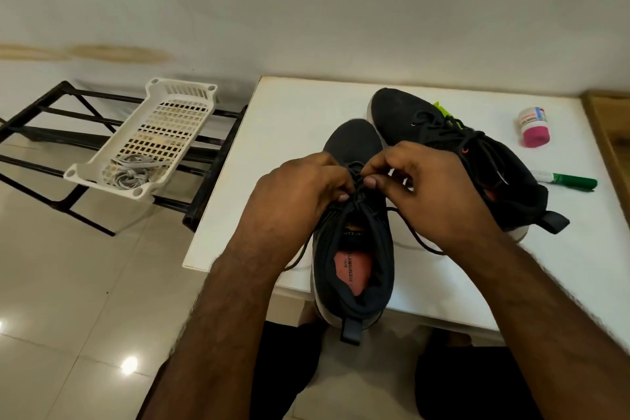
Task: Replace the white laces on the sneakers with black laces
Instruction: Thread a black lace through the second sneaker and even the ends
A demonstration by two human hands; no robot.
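near shoe point(354, 249) at bottom centre, heel over table point(289, 119) edge. l hand point(303, 194) & r hand point(433, 191) both pinch its black lace point(356, 181) mid-frame, fingers curled tight on it. 2nd shoe point(443, 140) just behind, right, laced black. marker point(566, 180) & jar point(533, 128) far right. white laces point(133, 170) in basket point(177, 102) on rack point(51, 112), upper left.

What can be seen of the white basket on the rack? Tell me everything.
The white basket is a long, shallow plastic tray with a slotted grid floor, slotted end wall and round holes at its rounded corners. It rests slanted across the bars of a black metal rack left of the table, apart from it. In its near end lies a tangled heap of pale laces. No hand touches it.
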